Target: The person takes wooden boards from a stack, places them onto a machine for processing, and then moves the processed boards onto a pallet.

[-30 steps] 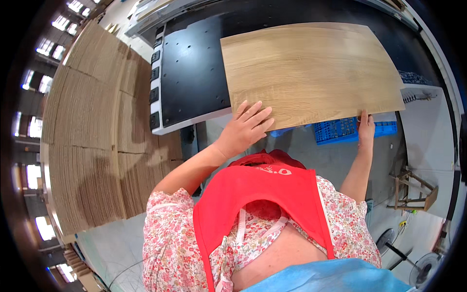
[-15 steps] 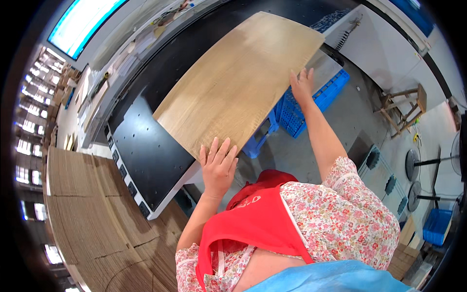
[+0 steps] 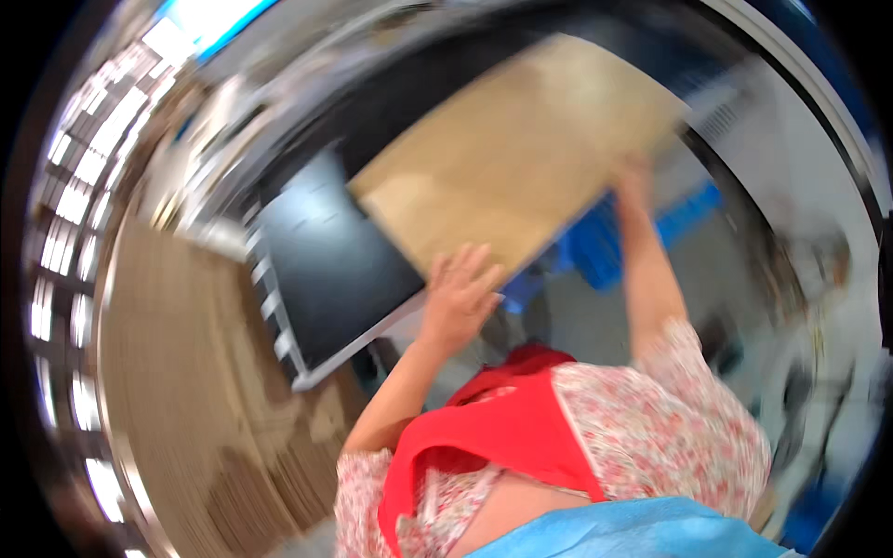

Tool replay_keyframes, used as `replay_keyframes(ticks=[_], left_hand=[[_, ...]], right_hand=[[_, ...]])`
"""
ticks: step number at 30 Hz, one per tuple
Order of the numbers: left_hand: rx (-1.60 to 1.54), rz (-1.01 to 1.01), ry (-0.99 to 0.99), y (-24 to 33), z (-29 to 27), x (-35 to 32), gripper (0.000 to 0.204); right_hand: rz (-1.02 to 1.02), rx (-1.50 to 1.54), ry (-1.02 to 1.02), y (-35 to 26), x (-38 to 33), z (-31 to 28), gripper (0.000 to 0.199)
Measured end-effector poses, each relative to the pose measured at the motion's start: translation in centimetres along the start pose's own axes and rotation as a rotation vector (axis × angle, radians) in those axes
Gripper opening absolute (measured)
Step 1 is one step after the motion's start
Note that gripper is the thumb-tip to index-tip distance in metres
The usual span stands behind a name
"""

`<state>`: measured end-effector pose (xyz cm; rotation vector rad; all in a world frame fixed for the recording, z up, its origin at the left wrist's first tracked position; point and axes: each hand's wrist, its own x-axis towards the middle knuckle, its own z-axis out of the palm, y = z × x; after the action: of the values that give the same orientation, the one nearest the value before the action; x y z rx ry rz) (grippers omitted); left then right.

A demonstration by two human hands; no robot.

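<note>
- A large flat rectangular board of light tan wood (image 3: 516, 163), thin and plain-faced, with a pale, even surface; the picture is blurred, so no grain or edge detail can be made out.
- It lies tilted in the view, its long side running from lower left to upper right, one corner pointing toward the top right.
- Its left part rests over a flat black machine bed with a pale rim (image 3: 321, 270); its lower right edge juts out past that bed.
- The left hand (image 3: 460, 293) lies flat, fingers spread, on the board's near lower edge.
- The right hand (image 3: 633, 177) touches the board's right edge, farther up.
</note>
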<state>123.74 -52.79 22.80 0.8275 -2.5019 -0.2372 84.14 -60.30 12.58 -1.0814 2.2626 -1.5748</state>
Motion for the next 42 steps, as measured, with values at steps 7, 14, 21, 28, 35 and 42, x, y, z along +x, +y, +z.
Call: replay_keyframes(ticks=[7,14,21,28,35,42], left_hand=[[0.739,-0.439,0.293,-14.5,-17.9,-4.3,0.070],[1.431,-1.191,0.394,-22.1,-42.8,-11.7,0.066],[1.338,-1.569,0.356,-23.9,-51.2,-24.2,0.024],[1.645,-1.065,0.388,-21.5,-49.6,-22.3,0.012],[1.617,-0.320,0.688,-10.4,-42.9,-20.0,0.019],[0.820,0.313,0.755,-3.3,-35.5,-13.5,0.041]], right_hand=[[-0.437,-0.405,0.331,4.9,2.3,-9.8,0.056],[-0.522,-1.269,0.485,1.6,-0.4,-12.4,0.058],[-0.704,-0.735,0.532,-8.8,-4.4,-9.5,0.054],[-1.102,-0.256,0.220,-22.8,-7.0,-1.2,0.037],[-1.508,0.302,-0.191,-45.9,-23.9,11.2,0.039],[-1.822,0.572,-0.248,-55.6,-31.7,11.7,0.034]])
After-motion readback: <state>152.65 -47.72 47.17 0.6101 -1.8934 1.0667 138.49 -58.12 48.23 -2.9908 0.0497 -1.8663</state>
